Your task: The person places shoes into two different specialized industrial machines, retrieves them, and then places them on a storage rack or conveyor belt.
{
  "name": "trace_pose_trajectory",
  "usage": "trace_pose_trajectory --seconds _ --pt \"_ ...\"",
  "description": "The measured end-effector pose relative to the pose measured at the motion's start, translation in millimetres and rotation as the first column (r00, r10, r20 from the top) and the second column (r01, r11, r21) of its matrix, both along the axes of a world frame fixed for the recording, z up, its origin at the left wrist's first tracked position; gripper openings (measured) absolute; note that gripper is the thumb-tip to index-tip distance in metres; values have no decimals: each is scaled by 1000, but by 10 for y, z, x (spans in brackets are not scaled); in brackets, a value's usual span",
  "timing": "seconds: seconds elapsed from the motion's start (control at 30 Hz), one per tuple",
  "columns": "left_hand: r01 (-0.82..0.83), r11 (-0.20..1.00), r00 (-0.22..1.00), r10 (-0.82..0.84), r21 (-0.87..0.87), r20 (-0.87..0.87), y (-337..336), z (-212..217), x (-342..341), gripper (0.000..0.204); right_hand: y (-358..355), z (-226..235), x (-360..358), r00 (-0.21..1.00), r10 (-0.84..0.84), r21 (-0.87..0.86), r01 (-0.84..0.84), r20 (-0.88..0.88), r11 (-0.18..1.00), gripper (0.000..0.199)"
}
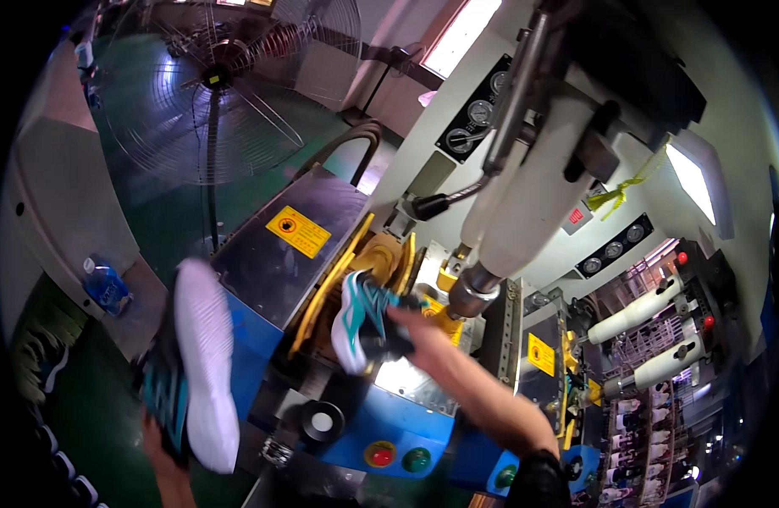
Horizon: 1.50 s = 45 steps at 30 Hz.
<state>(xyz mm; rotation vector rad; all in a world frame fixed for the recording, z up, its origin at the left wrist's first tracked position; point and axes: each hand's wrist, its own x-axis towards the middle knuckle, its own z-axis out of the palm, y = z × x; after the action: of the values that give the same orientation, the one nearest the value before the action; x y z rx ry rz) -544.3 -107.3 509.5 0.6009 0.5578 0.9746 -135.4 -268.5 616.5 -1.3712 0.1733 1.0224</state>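
Note:
At the left, my left hand (158,447) grips a sneaker (205,364) by its dark and teal upper. The white ribbed sole of that shoe faces me, and most of the fingers are hidden behind it. My right hand (415,332) is closed on the heel part of a second sneaker (361,317), black and teal with a white sole. This second shoe sits at the opening of a pressing machine (512,186), between curved yellow pads (332,284). A metal press head (474,292) hangs just right of it.
Red (380,455) and green (417,460) push buttons sit on the blue front panel. A standing fan (216,80) is at the back left. A bottle of blue liquid (107,286) stands on a ledge at the left. Racks of shoes (639,444) are at the far right.

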Motion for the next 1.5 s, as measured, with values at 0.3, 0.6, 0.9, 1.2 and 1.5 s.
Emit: trace_pose_trajectory --seconds 0.3,0.6,0.9,1.2,1.5 --pt "-225 943 537 330 245 -777 -1313 -842 -1711 63 840 -1060 147 280 286 -374 347 917 860 71" --pt "388 862 367 180 326 -913 -2364 -889 -1059 79 342 -572 172 429 396 -463 58 812 885 70" --pt "491 858 348 -39 147 -937 -2062 -1223 -630 103 -2687 -563 -1689 -356 757 -778 115 548 617 79" --pt "159 938 849 -290 -308 -442 -2893 -832 -987 64 -2972 -781 -2789 242 191 -143 -201 951 969 44" --pt "-470 750 808 154 -465 -568 -4036 -421 -2524 32 -3275 -473 -3529 382 667 -123 -805 640 580 30"
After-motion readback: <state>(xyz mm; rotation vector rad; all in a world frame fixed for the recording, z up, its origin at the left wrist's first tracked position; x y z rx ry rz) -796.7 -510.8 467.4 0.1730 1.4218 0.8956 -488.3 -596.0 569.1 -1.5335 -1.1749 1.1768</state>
